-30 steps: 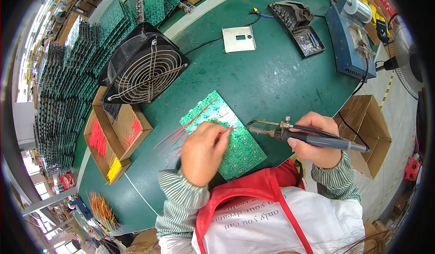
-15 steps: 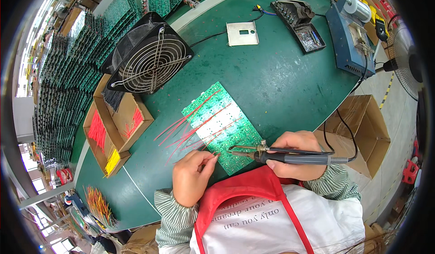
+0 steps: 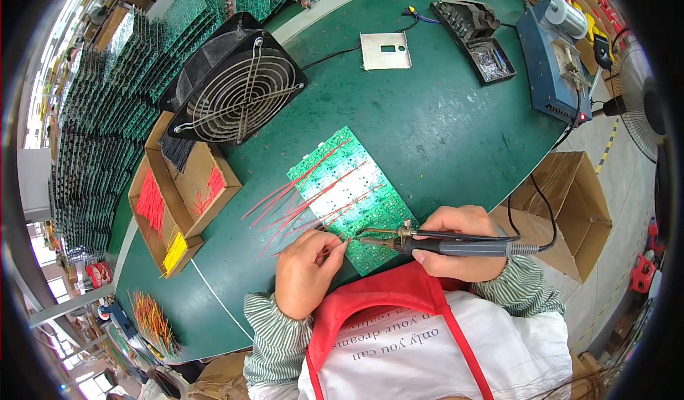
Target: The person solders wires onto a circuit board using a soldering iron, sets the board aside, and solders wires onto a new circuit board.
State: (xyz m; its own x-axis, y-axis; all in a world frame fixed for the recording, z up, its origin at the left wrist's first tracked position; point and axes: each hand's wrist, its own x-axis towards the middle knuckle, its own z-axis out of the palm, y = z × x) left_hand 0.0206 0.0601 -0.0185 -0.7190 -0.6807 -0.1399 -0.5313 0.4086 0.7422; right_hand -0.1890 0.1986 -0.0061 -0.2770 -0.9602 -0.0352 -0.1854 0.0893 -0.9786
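A green circuit board [image 3: 390, 218] lies tilted on the green tabletop before me, with several red wires [image 3: 313, 199] running off its left side. My left hand [image 3: 308, 270] is closed in a pinch at the board's lower left edge, on a thin red wire mostly hidden by the fingers. Around the grey handle of a soldering iron [image 3: 470, 248] my right hand [image 3: 467, 222] is wrapped. The iron has a thin metal feed tube along its top, and its tip points left, right beside my left fingertips over the board. Whether tip and wire touch, I cannot tell.
Left of the board stands a divided cardboard tray [image 3: 187, 218] with red, yellow and black wires. Behind it are a black fan [image 3: 246, 100] and stacked circuit boards [image 3: 100, 143]. A blue soldering machine [image 3: 545, 72] sits far right, above an open cardboard box [image 3: 570, 214].
My right hand has shifted slightly left with the soldering iron, bringing its tip closer to my left fingertips. My left hand has moved a little right and up.
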